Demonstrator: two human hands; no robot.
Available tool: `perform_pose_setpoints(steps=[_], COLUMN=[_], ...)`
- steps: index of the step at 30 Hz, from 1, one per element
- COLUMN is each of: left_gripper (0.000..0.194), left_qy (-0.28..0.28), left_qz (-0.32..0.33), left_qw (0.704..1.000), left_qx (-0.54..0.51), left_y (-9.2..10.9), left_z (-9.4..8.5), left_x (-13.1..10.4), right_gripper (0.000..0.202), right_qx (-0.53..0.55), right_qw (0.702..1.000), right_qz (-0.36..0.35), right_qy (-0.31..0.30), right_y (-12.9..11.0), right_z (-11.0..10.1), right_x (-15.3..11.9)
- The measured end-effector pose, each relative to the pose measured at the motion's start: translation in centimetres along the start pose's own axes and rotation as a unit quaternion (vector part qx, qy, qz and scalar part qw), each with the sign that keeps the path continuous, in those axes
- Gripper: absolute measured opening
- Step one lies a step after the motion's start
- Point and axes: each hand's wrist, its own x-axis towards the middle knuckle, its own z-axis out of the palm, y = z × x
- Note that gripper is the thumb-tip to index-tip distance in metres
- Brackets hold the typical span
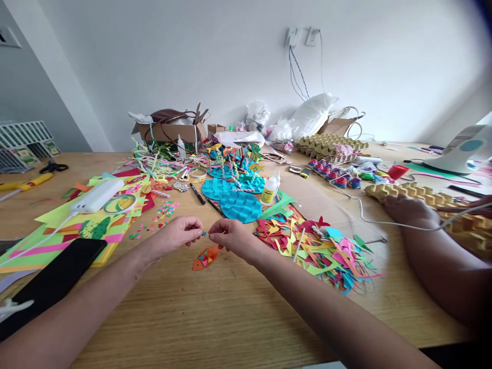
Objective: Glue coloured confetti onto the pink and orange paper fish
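From my head, the one camera looks forward and down across the light-brown wooden table (184,318), close enough that my bare left hand (183,233) and my bare right hand (232,237) show near the middle of the view. My bare forearms (102,289) run in from below, and beyond the tabletop the camera faces the plain white wall (184,61), filling the upper part.

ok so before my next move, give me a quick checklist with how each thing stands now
1. Small blue piece pinched in left hand: ok.
2. Right hand gripping something: cannot tell, too small to see.
3. Orange paper fish near the hands: ok, on the table.
4. Glue bottles upright: ok.
5. Glue on the blue piece: cannot tell.
6. Paper scraps tidied: not ok, loosely heaped.
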Motion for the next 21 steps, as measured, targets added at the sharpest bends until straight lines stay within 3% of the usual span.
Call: perform_pose_setpoints(steps=[8,21], left_gripper=[0.020,0.019], left_qy=[0.020,0.015], left_qz=[0.000,0.005], left_qw=[0.999,0.999], left_qx=[-0.034,-0.044], left_y=[-0.7,-1.5], left_z=[1.0,1.5], left_x=[-0.3,0.1], right_gripper=[0.005,0.004], right_qx=[0.111,0.104], right_qw=[0.993,0.994], right_qz=[0.033,0.024], right_qy=[-0.027,-0.027], right_y=[0.5,1.2], right_z=[0.6,0.4], right_x=[0.1,0.1])
